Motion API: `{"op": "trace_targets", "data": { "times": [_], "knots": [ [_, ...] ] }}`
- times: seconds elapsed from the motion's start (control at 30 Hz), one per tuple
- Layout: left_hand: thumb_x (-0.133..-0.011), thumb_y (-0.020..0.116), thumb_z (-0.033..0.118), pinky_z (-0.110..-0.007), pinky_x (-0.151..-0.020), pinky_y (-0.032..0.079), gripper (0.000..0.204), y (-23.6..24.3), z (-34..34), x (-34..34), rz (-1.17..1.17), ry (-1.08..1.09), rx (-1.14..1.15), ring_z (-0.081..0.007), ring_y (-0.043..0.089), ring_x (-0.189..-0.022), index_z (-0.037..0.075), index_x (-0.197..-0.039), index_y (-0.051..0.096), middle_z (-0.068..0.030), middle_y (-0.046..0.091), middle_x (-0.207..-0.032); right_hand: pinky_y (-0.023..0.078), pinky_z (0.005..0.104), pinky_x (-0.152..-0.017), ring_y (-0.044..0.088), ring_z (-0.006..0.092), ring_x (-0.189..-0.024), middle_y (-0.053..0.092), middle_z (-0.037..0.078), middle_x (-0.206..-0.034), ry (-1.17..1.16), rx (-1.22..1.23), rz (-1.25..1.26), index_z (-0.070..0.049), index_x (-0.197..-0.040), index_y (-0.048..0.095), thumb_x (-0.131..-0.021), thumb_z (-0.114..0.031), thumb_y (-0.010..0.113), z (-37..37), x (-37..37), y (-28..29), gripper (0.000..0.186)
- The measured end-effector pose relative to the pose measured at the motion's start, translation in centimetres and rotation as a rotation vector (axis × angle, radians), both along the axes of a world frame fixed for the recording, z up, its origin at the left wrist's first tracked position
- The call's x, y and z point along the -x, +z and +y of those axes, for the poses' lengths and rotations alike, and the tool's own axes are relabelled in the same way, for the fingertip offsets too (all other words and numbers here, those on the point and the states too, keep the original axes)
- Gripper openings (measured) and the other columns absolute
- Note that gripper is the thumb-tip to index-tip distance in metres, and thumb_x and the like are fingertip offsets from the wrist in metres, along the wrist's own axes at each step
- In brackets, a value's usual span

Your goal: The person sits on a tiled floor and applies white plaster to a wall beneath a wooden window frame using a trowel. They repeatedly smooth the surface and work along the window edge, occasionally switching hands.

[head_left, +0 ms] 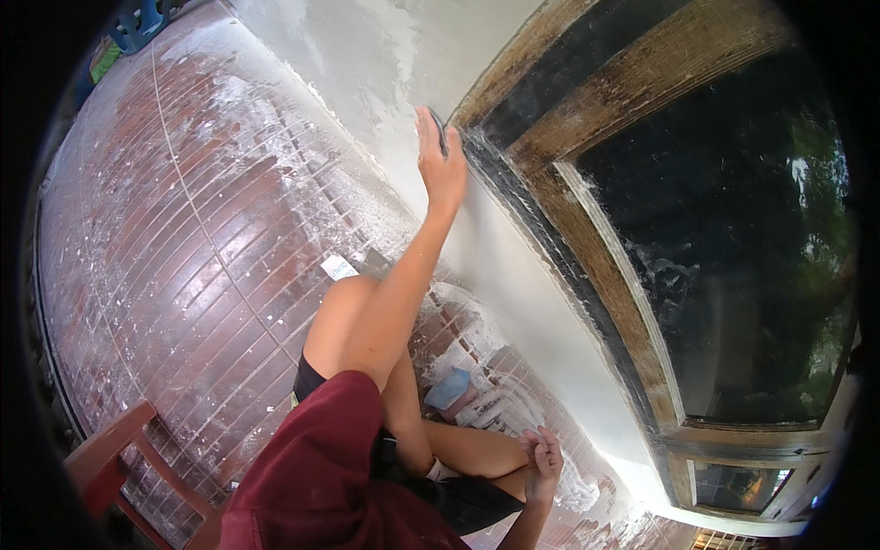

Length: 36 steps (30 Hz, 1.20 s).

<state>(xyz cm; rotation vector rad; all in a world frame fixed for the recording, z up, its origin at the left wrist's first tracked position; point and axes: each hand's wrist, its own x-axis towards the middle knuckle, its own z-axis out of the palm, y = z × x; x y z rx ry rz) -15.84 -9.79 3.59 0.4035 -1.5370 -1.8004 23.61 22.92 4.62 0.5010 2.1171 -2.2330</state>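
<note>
Setting: an outdoor floor of red brick pavers (183, 238), dusted and streaked with white powder, meeting a pale plastered wall (367, 55) that runs beside a weathered wooden window frame (587, 247) with dark glass.
Tool: a thin dark flat pad or blade (442, 130), seen edge-on, pressed against the plaster right where the wall meets the dark edge of the frame; its exact kind cannot be told.
Left hand: the left hand (441, 160) is raised on an outstretched arm, fingers extended and lying flat over the tool, palm toward the wall, holding it against the plaster.
Right hand: the right hand (544, 458) rests low near the floor, fingers loosely curled, close to the person's bent leg; whether it grips anything cannot be told.
Body: the person crouches or sits low, one bare knee (344, 316) raised, in a dark red shirt (321, 467) and dark shorts.
Nearby: a light blue rounded thing (447, 389) lies on the bricks by the leg, and a small white scrap (338, 268) just beyond the knee.
Edges: a red wooden chair (119, 449) at lower left; blue and green objects (128, 37) far off at upper left.
</note>
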Motion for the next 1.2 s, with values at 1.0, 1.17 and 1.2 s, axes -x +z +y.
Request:
{"op": "trace_targets", "data": {
  "times": [1.0, 1.17, 1.2],
  "knots": [
    [-0.107, 0.025, 0.029, -0.042, -0.121, 0.010, 0.056, -1.4, 1.0, 1.4, -0.041, 0.124, -0.119, -0.0355, 0.011, -0.149, -0.004, -0.152, 0.019, -0.0218, 0.015, -0.160, 0.043, 0.0399, -0.101, 0.058, 0.0255, -0.112, 0.059, 0.018, -0.127, 0.144, 0.128, -0.075, 0.000, -0.136, 0.047, -0.094, -0.020, 0.062, -2.7, 2.0, -2.2, 0.049],
    [-0.107, 0.027, 0.027, -0.043, -0.121, 0.011, 0.055, -1.8, 4.9, -0.1, -0.047, 0.181, 0.015, -0.0376, 0.013, -0.148, -0.005, -0.151, 0.020, -0.0238, 0.019, -0.158, 0.045, 0.0406, -0.098, 0.059, 0.0235, -0.113, 0.058, 0.012, -0.132, -0.090, 0.664, 0.089, -0.008, -0.138, 0.048, -0.096, -0.024, 0.056, -1.5, 4.6, -5.3, 0.045],
    [-0.107, 0.028, 0.025, -0.044, -0.121, 0.012, 0.054, -1.8, 7.0, -1.6, -0.017, 0.178, 0.102, -0.0386, 0.013, -0.148, -0.005, -0.151, 0.020, -0.0242, 0.019, -0.158, 0.045, 0.0406, -0.097, 0.058, 0.0225, -0.112, 0.057, 0.009, -0.134, -0.146, 0.768, 0.098, -0.010, -0.138, 0.048, -0.096, -0.025, 0.055, -1.2, 5.4, -6.4, 0.045]
  ]
}}
